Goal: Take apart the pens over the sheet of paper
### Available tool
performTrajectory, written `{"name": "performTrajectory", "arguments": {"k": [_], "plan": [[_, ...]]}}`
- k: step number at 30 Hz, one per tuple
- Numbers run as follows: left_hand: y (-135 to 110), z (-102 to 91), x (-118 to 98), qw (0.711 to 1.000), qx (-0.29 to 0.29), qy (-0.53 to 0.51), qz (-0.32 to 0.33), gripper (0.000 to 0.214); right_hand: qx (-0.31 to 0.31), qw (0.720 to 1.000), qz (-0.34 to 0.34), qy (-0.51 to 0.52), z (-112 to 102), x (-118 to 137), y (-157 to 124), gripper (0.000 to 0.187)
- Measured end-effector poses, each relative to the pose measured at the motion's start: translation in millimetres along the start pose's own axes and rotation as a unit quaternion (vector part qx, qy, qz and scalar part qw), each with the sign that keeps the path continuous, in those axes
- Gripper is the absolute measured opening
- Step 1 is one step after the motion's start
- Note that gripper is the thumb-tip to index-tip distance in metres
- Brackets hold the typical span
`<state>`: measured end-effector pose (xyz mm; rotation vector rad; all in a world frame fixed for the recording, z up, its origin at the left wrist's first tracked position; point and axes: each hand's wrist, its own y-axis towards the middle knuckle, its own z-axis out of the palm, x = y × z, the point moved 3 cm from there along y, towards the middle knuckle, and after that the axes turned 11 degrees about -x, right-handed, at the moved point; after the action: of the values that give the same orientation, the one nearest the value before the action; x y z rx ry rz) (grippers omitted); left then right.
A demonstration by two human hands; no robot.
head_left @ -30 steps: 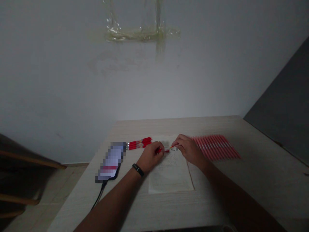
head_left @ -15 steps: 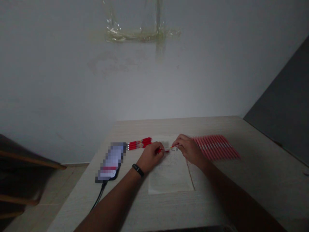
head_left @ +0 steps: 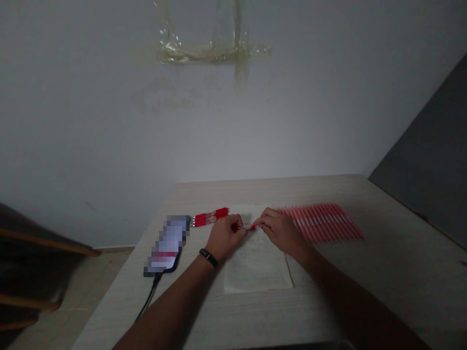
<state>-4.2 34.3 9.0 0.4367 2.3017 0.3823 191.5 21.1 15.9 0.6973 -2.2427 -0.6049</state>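
Above a pale sheet of paper (head_left: 259, 272), my left hand (head_left: 226, 236) is closed around a red pen (head_left: 249, 227) with a whitish middle. The pen lies roughly level, its right end pointing at my other hand. My right hand (head_left: 280, 229) pinches at that end, where a thin reddish piece shows between the fingertips. Whether this piece is part of the pen or separate is too small to tell. Several bright red pens (head_left: 207, 218) lie side by side just left of my left hand. A row of paler red pens (head_left: 324, 222) lies beyond my right hand.
A phone (head_left: 168, 245), its screen blurred out, rests at the left with a black cable (head_left: 149, 296) running to the near edge. The wooden table (head_left: 226, 323) meets a white wall (head_left: 255, 136) bearing clear tape. A dark panel (head_left: 434, 146) stands at the right.
My right hand has moved slightly left, closing the gap to the pen. The yellow-tipped thin piece at its fingers no longer shows, nor do the small bits beside it. My left hand has barely moved.
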Motion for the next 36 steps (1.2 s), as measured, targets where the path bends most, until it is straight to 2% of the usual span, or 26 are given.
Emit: {"name": "performTrajectory", "arguments": {"k": [3, 7, 11, 19, 27, 29, 32, 36], "plan": [[0.1, 0.1, 1.6, 1.000, 0.004, 0.006, -0.002, 0.011, 0.005, 1.000, -0.013, -0.009, -0.1, -0.2, 0.8, 0.017], [-0.1, 1.0, 2.8, 1.000, 0.014, -0.006, -0.004, 0.005, -0.020, 0.999, -0.020, -0.019, -2.3, -5.2, 3.0, 0.012], [-0.3, 1.3, 0.1, 1.000, 0.017, -0.013, 0.017, 0.010, -0.045, 0.999, -0.001, -0.007, -3.3, -11.2, 3.5, 0.021], [-0.5, 1.9, -5.3, 0.997, 0.027, -0.035, 0.062, 0.014, -0.030, 0.999, 0.002, 0.034, 0.0, -11.6, 0.9, 0.022], [1.3, -1.9, -2.8, 0.998, 0.001, -0.027, 0.052, 0.014, -0.043, 0.999, -0.002, 0.021, -8.7, -21.6, 4.5, 0.022], [2.1, -3.0, -2.6, 0.998, -0.005, -0.027, 0.050, 0.013, -0.043, 0.999, -0.001, 0.011, -9.6, -24.7, 5.4, 0.018], [2.3, -2.7, -1.3, 0.999, -0.009, -0.026, 0.044, 0.011, -0.034, 0.999, -0.009, -0.005, -11.2, -27.2, 6.7, 0.003], [2.7, -2.5, 4.2, 0.999, -0.035, 0.003, 0.030, 0.009, -0.030, 0.999, -0.009, -0.037, -19.2, -31.3, 10.5, 0.007]]}}
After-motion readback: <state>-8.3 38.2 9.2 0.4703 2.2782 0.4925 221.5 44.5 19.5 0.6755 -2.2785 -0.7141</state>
